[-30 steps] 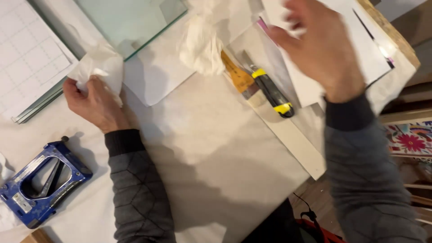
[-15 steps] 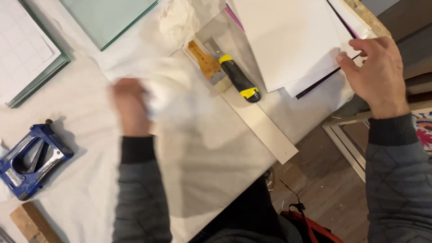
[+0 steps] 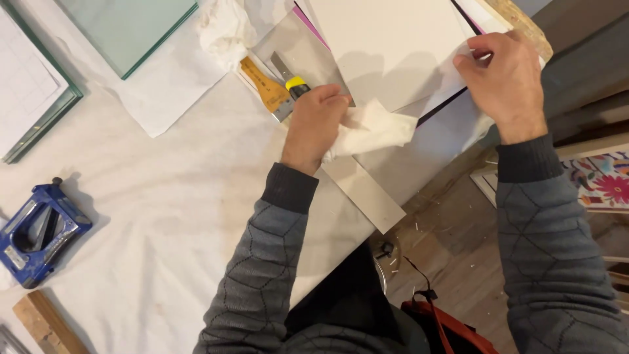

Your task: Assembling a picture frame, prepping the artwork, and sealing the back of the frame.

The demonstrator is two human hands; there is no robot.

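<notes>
Your left hand (image 3: 314, 124) sits at the centre of the frame, closed around a crumpled white cloth (image 3: 370, 130). The cloth is soft, creased and bunched, and it trails to the right of the hand onto the lower edge of the white board (image 3: 386, 46). Your right hand (image 3: 508, 82), at the upper right, pinches the right edge of that same board with fingers curled over it.

The board is flat, matte and pale, and it lies over darker and pink sheets whose edges show beneath it. A long pale strip (image 3: 363, 193) runs diagonally from under the left hand toward the table (image 3: 164, 196) edge at lower centre. Just left of the left hand lie a yellow-and-black knife (image 3: 295, 84) and an orange-handled tool (image 3: 265, 85).

The table edge runs diagonally through the right half of the frame, with the floor (image 3: 452, 262) beyond it. Open cloth-covered surface lies to the lower left of the left hand. A blue tool (image 3: 39, 233) rests at the far left edge, and a glass pane (image 3: 124, 29) lies at the upper left.
</notes>
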